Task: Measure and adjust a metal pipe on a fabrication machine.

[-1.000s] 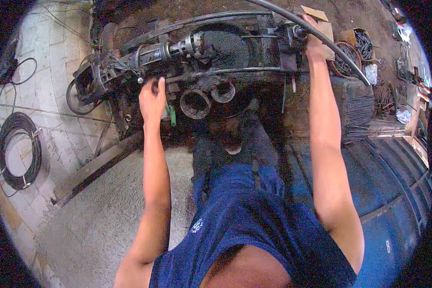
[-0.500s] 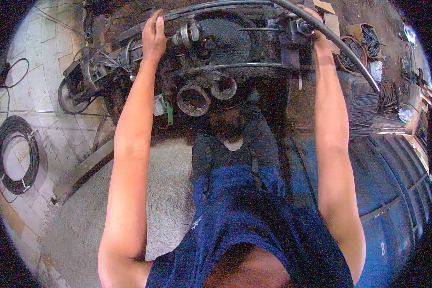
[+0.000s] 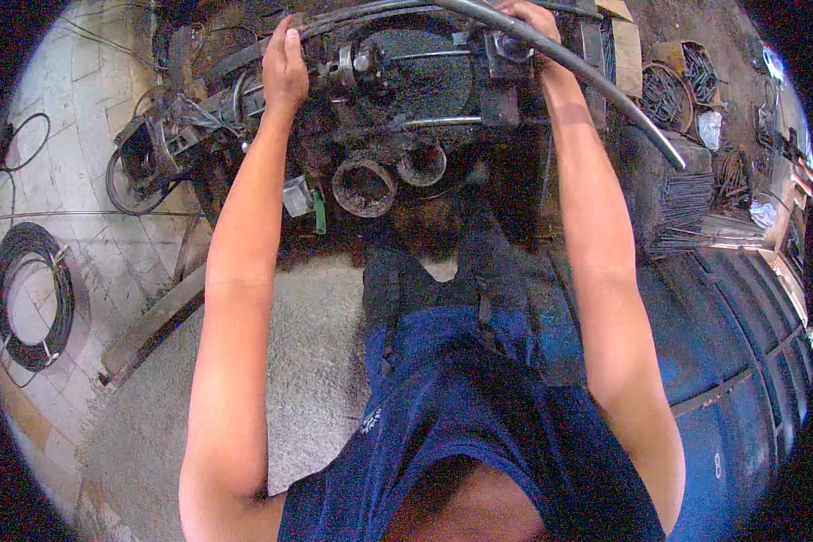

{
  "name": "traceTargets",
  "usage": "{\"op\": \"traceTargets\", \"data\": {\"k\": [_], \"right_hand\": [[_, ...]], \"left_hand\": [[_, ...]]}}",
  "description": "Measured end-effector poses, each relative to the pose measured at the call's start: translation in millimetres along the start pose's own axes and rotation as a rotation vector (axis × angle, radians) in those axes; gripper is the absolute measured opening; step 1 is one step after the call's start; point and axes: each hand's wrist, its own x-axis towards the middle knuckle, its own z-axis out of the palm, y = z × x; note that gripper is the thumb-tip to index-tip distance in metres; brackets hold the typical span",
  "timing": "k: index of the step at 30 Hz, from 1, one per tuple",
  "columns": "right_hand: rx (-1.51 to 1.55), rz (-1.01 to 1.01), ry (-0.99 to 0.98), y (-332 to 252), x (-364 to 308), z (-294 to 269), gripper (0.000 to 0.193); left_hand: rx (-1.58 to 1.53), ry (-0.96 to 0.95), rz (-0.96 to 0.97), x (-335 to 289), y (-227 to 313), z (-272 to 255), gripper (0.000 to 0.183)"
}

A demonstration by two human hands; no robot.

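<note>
My left hand is at the left of a dark, greasy machine, its fingers close together around a dark curved bar. A metal clamp-like fitting sits just right of it. My right hand is at the far right of the machine, behind a long grey curved pipe that crosses in front of it. Its fingers bend over something beside the sliding block; the pipe hides what they hold. The block rides on shiny guide rods.
Two round metal tube ends face me below the machine. A green-handled tool hangs left of them. A black cable coil lies on the tiles at left. Boxes of metal parts and a blue metal surface are at right.
My right hand and the sliding block have moved left along the rods. The curved pipe has shifted left too. My left hand has stayed nearly in place.
</note>
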Motion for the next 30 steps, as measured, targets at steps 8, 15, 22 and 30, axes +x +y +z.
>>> {"op": "traceTargets", "data": {"k": [8,15,22,30], "right_hand": [[0.104,0.141,0.003,-15.1,5.4,19.0,0.018],[0.236,0.120,0.020,-17.2,7.2,20.0,0.036],[0.479,0.645,0.119,-27.6,8.0,23.3,0.030],[0.237,0.293,-0.076,28.4,-20.1,12.1,0.031]], "left_hand": [[-0.041,-0.004,-0.034,-1.7,6.3,1.1,0.046],[-0.122,-0.022,-0.024,-3.4,7.2,-0.7,0.050],[-0.176,-0.038,-0.008,-1.5,11.4,0.0,0.052],[-0.234,-0.062,-0.046,0.3,15.7,3.6,0.049]]}}
